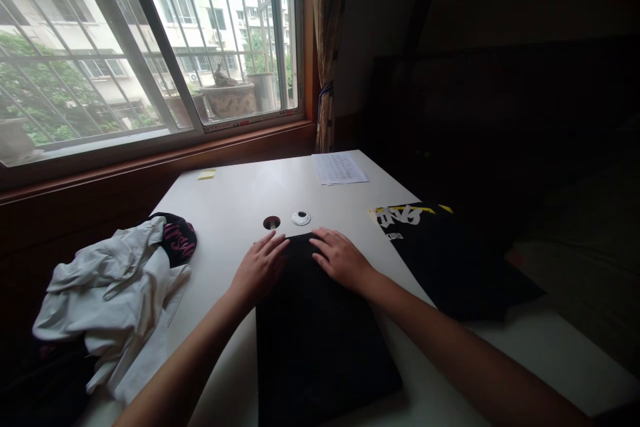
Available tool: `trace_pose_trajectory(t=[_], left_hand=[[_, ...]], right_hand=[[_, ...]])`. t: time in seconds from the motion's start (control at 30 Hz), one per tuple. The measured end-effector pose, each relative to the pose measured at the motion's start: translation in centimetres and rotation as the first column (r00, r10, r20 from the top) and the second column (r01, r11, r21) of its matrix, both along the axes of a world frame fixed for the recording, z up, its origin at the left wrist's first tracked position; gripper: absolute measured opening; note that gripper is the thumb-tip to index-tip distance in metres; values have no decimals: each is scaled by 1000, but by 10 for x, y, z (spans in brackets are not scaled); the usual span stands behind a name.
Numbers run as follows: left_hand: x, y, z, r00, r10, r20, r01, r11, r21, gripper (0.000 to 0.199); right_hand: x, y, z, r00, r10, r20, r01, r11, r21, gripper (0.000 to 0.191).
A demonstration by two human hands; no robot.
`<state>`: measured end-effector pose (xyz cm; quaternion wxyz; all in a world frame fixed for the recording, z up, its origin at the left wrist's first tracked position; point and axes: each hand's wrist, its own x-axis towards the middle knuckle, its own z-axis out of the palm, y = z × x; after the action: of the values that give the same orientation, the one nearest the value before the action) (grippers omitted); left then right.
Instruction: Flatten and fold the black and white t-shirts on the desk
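Observation:
A black folded garment (320, 340) lies flat on the white table (240, 193), its narrow end pointing away from me. My left hand (261, 265) rests on its far left corner, fingers stretched out. On the far right corner lies my right hand (343, 257), fingers spread over the cloth. Neither hand is closed around the fabric. What exact kind of garment it is, I cannot tell in the dim light.
To the left is a crumpled white garment (110, 287) over dark clothing (180, 240). A black printed garment (445, 260) lies at the right edge. Beyond my hands are a cable hole (271, 222), its round cover (301, 219), paper sheets (340, 168) and yellow notes (207, 174).

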<state>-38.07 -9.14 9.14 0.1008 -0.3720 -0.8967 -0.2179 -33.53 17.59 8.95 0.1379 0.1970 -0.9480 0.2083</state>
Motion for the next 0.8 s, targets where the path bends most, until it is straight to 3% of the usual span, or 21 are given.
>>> trace_pose_trajectory(t=[0.13, 0.33, 0.53, 0.8], left_hand=[[4, 16, -22, 999, 37, -38, -44, 976, -211, 56], [-6, 9, -32, 990, 123, 63, -107, 971, -216, 60], [-12, -6, -28, 968, 203, 145, -179, 970, -166, 56], [-32, -22, 4, 920, 238, 313, -229, 971, -66, 50]], right_hand=[[7, -4, -10, 984, 47, 174, -63, 994, 86, 56], [11, 7, -10, 961, -31, 273, -8, 990, 140, 66], [35, 18, -5, 935, -105, 338, 56, 987, 151, 64], [123, 34, 8, 898, -166, 407, 203, 978, -49, 71]])
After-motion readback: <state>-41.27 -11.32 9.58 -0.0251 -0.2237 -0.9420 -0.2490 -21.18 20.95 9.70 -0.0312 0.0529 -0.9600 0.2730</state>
